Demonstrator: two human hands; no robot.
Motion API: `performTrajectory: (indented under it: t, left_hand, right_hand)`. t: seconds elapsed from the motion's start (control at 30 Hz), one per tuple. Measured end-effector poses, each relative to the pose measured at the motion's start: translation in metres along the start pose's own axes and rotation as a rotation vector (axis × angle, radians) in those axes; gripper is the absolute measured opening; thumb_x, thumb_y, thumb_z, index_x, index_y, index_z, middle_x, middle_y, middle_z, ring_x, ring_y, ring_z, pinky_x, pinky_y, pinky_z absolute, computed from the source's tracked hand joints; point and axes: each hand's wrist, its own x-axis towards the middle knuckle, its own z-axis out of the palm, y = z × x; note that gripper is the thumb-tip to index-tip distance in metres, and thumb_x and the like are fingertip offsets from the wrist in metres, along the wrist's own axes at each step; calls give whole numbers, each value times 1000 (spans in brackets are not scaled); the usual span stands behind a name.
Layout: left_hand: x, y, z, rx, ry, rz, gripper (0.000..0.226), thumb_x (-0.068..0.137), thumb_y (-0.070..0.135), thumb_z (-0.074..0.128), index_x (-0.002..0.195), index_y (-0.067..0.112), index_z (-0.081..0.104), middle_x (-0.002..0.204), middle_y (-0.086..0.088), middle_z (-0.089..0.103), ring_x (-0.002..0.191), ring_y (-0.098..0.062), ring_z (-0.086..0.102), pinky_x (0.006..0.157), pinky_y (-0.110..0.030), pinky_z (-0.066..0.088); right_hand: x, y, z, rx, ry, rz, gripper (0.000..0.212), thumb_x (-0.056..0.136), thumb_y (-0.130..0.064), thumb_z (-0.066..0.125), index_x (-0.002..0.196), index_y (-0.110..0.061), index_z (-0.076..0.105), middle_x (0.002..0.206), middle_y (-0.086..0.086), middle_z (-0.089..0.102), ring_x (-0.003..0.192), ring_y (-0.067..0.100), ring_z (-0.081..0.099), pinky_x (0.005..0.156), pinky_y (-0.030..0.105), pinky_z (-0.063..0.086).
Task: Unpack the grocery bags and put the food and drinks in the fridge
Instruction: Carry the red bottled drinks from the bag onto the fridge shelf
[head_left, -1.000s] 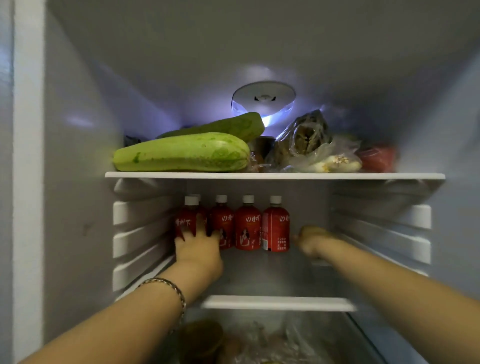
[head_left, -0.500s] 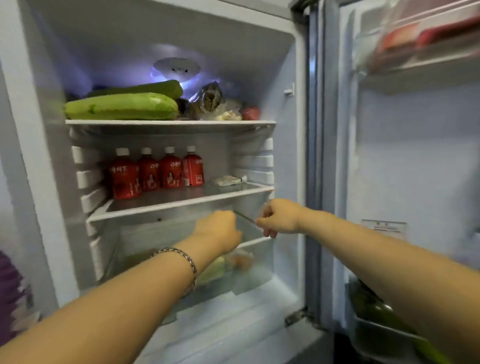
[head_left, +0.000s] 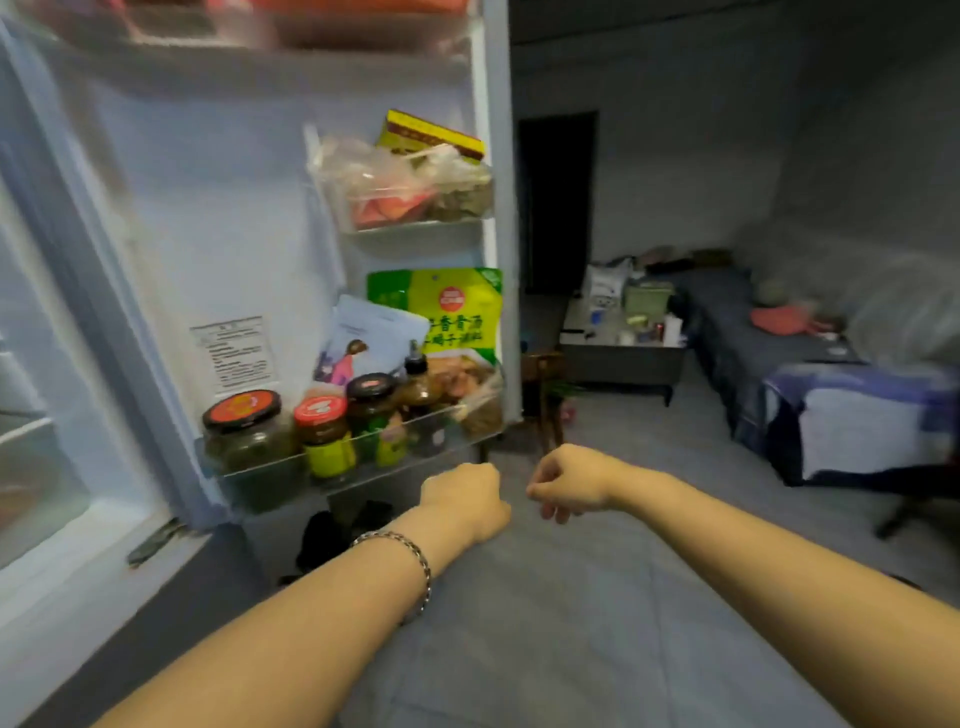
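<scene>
- L hand (head_left: 464, 498) — fingers curled in fist, holds nothing; just below lower door bin (head_left: 260, 486).
- R hand (head_left: 567, 483) — loosely curled, empty; near L hand, not touching.
- Jars (head_left: 241, 427) upright in bin; fridge door (head_left: 234, 208) open.

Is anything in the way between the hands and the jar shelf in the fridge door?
Nothing visible. The left hand and right hand, both empty, hang in open air near the jar shelf of the open fridge door.

We stand in a home.
Beside our open fridge door (head_left: 234, 208) we see a bed (head_left: 727, 332) and a cluttered desk (head_left: 618, 358).
</scene>
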Motion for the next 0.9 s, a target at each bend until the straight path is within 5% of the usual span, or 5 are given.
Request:
performTrajectory:
  t: [0.2,0.33,0.47,0.67,0.9]
  left_hand:
    - [18,210,56,28,-97,329,29,95,29,43,113,9,55,119,-11,58,107,-31,57,80,-35,44]
    - [15,356,92,15,-156,495,29,94,27,44,114,10,57,121,-11,59,109,-30,57,82,-33,44]
    - [2,497,125,-14,-222,654,20,94,22,44,99,10,59,111,-11,63,101,-29,60,71,-31,42]
    - [-5,671,157,-40,-260,858,24,95,24,43,107,10,58,109,-10,62,99,-30,60,80,-35,48]
    - [15,860,192,22,-303,1103,24,94,26,44,109,13,59,111,-8,63,102,-29,59,84,-33,47]
  right_hand:
    - [-126,193,-17,118,77,386,25,96,-20,47,104,-2,63,93,11,68,62,10,58,62,23,47]
    - [-230,316,-33,45,140,611,29,95,-22,47,80,-5,64,90,16,70,67,19,57,75,34,49]
    - [-335,429,-52,44,250,825,29,93,-21,48,96,2,65,101,20,68,74,24,55,71,36,48]
    - [-449,547,-76,-11,294,1074,30,94,-26,47,113,-7,61,118,13,61,106,32,59,85,36,48]
    - [-517,686,-106,52,370,1278,33,95,-30,47,118,-9,60,121,12,60,110,29,58,94,37,48]
